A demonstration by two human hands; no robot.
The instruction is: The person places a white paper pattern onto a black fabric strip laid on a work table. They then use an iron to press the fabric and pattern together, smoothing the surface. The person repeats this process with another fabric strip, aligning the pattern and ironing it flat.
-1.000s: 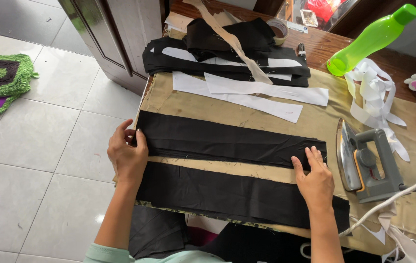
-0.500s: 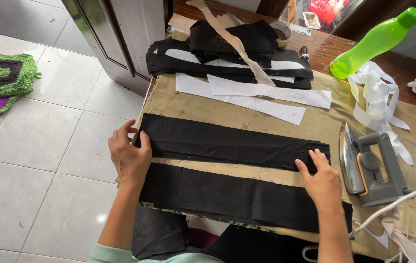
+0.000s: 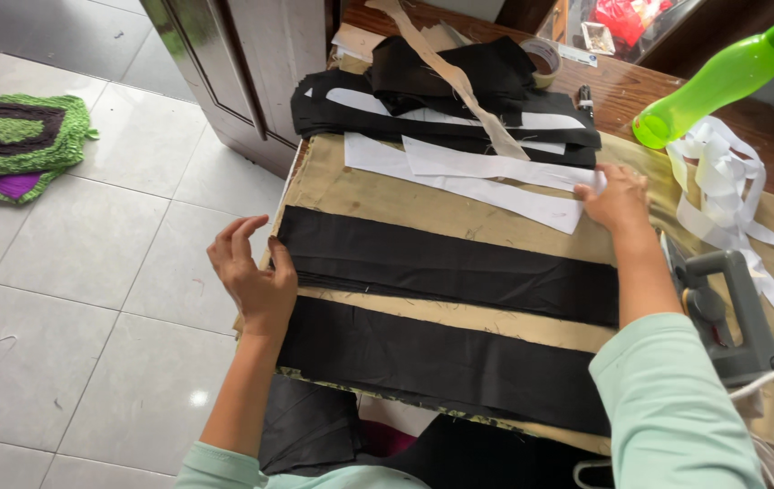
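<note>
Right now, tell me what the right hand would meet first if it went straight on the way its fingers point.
The right hand points up-left and already touches the white strips. Going on, it would probably meet the black fabric pile; depth is unclear.

Two long black fabric strips lie flat and side by side across the tan cloth-covered table (image 3: 387, 195); the upper black strip (image 3: 459, 267) has its left end under the left hand (image 3: 256, 276); the lower black strip (image 3: 441, 362) lies nearer the table's front edge; beyond them the overlapping white strips (image 3: 487, 181) lie flat, their right end under the right hand (image 3: 618, 195).
</note>
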